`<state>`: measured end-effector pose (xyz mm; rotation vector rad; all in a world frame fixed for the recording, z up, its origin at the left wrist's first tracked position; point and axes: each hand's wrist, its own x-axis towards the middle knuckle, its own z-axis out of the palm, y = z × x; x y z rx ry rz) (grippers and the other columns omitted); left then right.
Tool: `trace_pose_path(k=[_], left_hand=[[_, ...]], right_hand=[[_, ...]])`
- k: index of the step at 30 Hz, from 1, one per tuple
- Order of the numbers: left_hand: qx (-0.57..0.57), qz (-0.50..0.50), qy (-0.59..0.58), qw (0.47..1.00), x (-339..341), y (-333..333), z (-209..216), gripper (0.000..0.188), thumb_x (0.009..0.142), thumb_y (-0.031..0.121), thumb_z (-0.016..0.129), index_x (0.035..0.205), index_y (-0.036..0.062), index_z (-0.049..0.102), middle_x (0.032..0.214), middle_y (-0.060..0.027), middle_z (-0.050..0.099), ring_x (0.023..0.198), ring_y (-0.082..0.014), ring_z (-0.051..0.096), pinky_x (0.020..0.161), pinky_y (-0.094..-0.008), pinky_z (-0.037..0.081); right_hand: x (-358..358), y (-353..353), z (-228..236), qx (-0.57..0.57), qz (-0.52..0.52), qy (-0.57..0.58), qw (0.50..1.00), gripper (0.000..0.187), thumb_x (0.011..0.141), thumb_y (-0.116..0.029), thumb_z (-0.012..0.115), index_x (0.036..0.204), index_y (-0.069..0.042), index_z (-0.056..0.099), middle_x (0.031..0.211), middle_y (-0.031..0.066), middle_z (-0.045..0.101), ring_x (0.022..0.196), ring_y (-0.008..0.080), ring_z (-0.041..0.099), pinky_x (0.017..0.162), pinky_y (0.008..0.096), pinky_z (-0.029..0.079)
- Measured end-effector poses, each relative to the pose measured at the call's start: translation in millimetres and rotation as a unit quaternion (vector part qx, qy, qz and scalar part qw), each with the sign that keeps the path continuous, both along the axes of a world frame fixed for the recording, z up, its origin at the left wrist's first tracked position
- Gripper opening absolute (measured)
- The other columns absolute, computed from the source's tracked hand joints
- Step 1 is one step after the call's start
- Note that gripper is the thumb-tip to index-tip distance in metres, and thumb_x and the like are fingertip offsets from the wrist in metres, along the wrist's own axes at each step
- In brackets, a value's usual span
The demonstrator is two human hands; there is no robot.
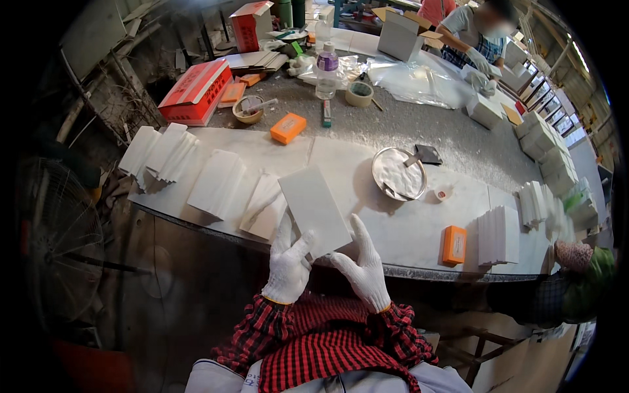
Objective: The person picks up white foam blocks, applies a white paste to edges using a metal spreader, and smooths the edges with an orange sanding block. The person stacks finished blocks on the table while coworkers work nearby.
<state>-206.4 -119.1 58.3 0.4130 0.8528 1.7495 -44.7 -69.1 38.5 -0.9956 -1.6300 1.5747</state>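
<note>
Step in hand, as judged: handling one pale slab [314, 211], either to look over its face or to set its angle. The metal bowl [377, 178] serves as landmark. You hold the slab to its left and nearer your body, tilted, above the bench edge.

Your left hand [288, 267] pinches the slab's lower left edge, thumb across the front face. Your right hand [364, 268] is loosely spread, thumb and forefinger apart around the lower right corner. Contact there cannot be told for certain at this angle.

Left of the bowl, beyond the slab, lie a grey-veined tile [261, 208] and then a leaning stack of white slabs [217, 182]. Right of the bowl and closer to you: an orange box [454, 244] beside a second white stack [499, 236]. The bowl contains white material, powder or paste, with a flat tool [413, 159] resting in it.

Next move, as judged: it calls for your right fingers to close on the free corner, so both hands share the weight before any turning. A one-sided pinch could let the slab swing.
</note>
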Motion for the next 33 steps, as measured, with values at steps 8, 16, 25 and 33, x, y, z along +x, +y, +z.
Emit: trace_pose_path(k=[8, 16, 25, 33], left_hand=[[-0.035, -0.021, 0.019, 0.999, 9.0, -0.3, -8.8, 0.068, 0.104, -0.001, 0.052, 0.165, 0.0096, 0.026, 0.149, -0.0107, 0.052, 0.133, -0.0228, 0.058, 0.105, -0.0372, 0.054], [0.01, -0.022, -0.067, 0.997, 18.9, -1.7, -30.3, 0.058, 0.106, 0.006, 0.056, 0.159, 0.0148, 0.033, 0.144, -0.0076, 0.054, 0.133, -0.0244, 0.058, 0.105, -0.0425, 0.055], [-0.06, -0.13, -0.131, 0.981, 21.7, 9.8, -53.5, 0.046, 0.107, 0.013, 0.057, 0.15, 0.0028, 0.045, 0.14, -0.0154, 0.06, 0.13, -0.0305, 0.06, 0.109, -0.0494, 0.052], [-0.072, -0.146, -0.083, 0.983, -20.8, 21.3, -64.9, 0.075, 0.102, 0.046, 0.063, 0.157, 0.0021, 0.037, 0.149, -0.0201, 0.055, 0.136, -0.0393, 0.057, 0.111, -0.0551, 0.051]], right_hand=[[2.5, 5.6, -10.9, 0.178, -0.012, -0.044, 0.983, 0.079, 0.097, -0.017, 0.076, 0.161, 0.003, 0.035, 0.154, 0.021, 0.054, 0.129, 0.0229, 0.062, 0.103, 0.0343, 0.053], [13.1, -16.0, 0.7, -0.11, -0.089, 0.105, 0.984, 0.055, 0.101, -0.008, 0.069, 0.151, 0.004, 0.05, 0.128, 0.0134, 0.069, 0.115, 0.0178, 0.067, 0.098, 0.0311, 0.054], [27.5, 20.5, 8.4, -0.152, -0.061, 0.024, 0.986, 0.034, 0.102, -0.022, 0.066, 0.119, 0.008, 0.068, 0.104, 0.0082, 0.072, 0.095, 0.0121, 0.066, 0.085, 0.0285, 0.054], [64.0, 67.6, 12.8, -0.294, -0.027, 0.02, 0.955, 0.027, 0.102, -0.031, 0.063, 0.095, -0.005, 0.066, 0.077, -0.0032, 0.055, 0.064, 0.0071, 0.05, 0.058, 0.0234, 0.04]])
